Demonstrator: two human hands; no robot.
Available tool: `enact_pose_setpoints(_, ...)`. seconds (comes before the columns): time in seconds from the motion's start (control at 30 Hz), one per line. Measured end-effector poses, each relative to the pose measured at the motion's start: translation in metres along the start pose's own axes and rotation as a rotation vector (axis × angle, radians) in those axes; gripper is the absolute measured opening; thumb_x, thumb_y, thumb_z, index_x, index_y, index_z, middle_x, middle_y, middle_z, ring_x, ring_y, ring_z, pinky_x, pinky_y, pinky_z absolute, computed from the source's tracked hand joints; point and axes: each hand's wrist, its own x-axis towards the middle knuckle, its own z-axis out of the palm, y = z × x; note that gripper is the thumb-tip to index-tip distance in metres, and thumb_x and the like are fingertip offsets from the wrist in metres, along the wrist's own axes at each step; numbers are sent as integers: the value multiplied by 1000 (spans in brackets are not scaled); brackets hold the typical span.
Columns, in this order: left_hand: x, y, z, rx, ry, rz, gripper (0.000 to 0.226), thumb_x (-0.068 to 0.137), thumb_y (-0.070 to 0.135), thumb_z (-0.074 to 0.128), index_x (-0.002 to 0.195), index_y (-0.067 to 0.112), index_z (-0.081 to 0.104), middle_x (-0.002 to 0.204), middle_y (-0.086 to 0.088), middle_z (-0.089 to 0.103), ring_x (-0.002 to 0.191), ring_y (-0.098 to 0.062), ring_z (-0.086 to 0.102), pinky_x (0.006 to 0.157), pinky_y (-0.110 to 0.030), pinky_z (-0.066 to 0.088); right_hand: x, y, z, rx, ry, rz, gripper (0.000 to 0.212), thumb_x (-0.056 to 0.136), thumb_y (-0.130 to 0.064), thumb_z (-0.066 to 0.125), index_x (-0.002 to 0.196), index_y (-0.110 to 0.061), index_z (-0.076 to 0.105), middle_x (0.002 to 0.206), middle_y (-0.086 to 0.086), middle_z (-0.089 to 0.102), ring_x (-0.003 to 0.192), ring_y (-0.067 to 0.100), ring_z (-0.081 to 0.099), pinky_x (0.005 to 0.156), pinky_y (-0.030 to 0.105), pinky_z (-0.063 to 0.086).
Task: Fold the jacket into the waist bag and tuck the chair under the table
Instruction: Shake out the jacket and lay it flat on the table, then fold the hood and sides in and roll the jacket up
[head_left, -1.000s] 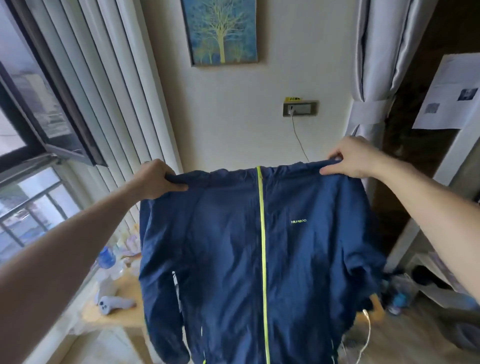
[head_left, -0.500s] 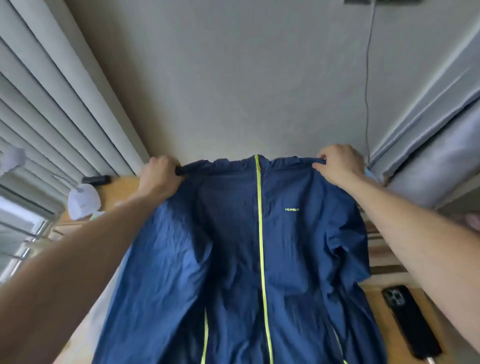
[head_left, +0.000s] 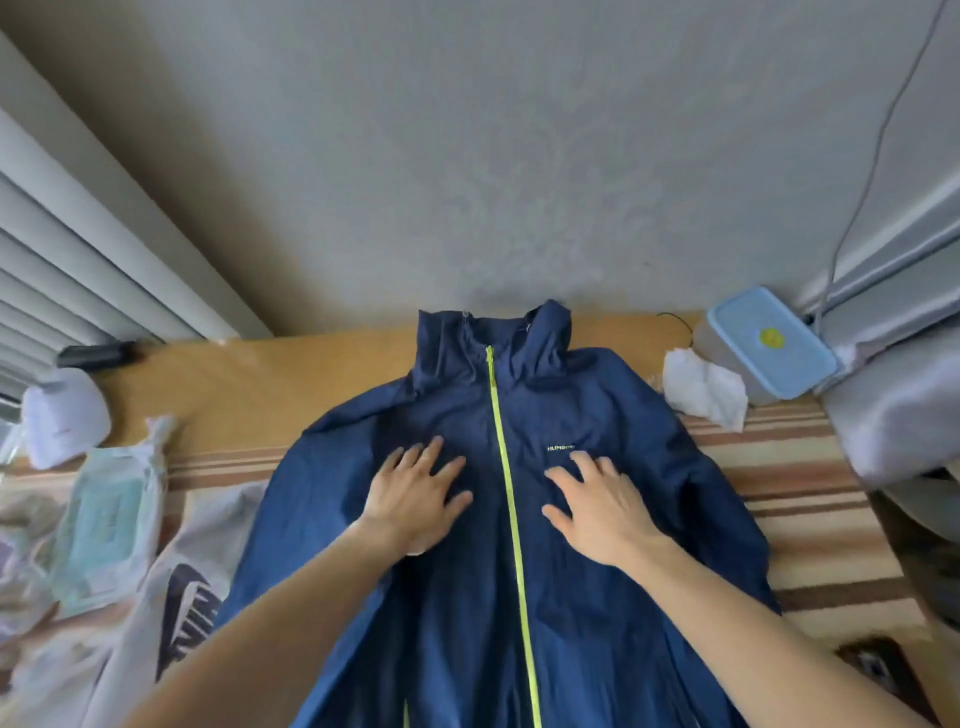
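The navy jacket (head_left: 587, 415) with a lime-yellow zip lies front-up and spread flat on the wooden table (head_left: 249, 384), its collar toward the wall. My left hand (head_left: 415, 493) rests palm-down with fingers apart on the jacket's chest left of the zip. My right hand (head_left: 602, 504) lies flat the same way just right of the zip, below the small chest logo. Neither hand grips the fabric. No waist bag or chair is visible.
A blue-lidded box (head_left: 769, 343) and crumpled white tissue (head_left: 701, 389) sit at the back right. A white logo bag (head_left: 176, 587), a wipes pack (head_left: 109, 514) and a white cap-like object (head_left: 65, 415) lie left. A phone (head_left: 878, 665) rests at the near right; a striped cloth (head_left: 789, 493) covers the table.
The jacket went from hanging by its shoulders in both hands to lying flat on the table. Both hands let go of the shoulders and now press flat on its chest.
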Motion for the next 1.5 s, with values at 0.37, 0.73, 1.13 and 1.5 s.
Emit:
enact_pose_setpoints(0.37, 155, -47, -100, -1265, 157, -631, 54, 79, 52, 77, 100, 3, 67, 100, -11, 71, 87, -27, 68, 77, -38, 59, 168, 16, -125, 1009, 214, 508, 44, 86, -50, 70, 92, -8, 57, 89, 6, 60, 83, 25, 62, 67, 34, 47)
enact_pose_setpoints(0.73, 81, -60, -90, -1508, 482, 55, 37, 73, -21, 51, 82, 4, 78, 96, -26, 70, 82, -30, 69, 69, -39, 55, 100, 40, -116, 1432, 508, 105, 41, 79, 20, 65, 73, -21, 71, 78, -18, 73, 78, -2, 68, 77, 17, 53)
enact_pose_setpoints(1.13, -25, 2, -25, -314, 532, 17, 36, 93, 19, 50, 122, 16, 71, 148, -14, 55, 133, -36, 50, 113, -49, 40, -36, 80, -14, 533, 547, 268, 34, 90, -5, 60, 119, -20, 68, 119, 4, 59, 107, 24, 59, 86, 39, 52)
enact_pose_setpoints(1.5, -54, 107, 37, -135, 319, -78, 65, 98, 54, 39, 154, 20, 42, 169, -16, 22, 157, -35, 17, 125, -53, 20, -151, 118, 61, 723, 59, 881, 52, 76, -29, 83, 118, -10, 61, 112, 15, 70, 104, 38, 65, 79, 37, 51)
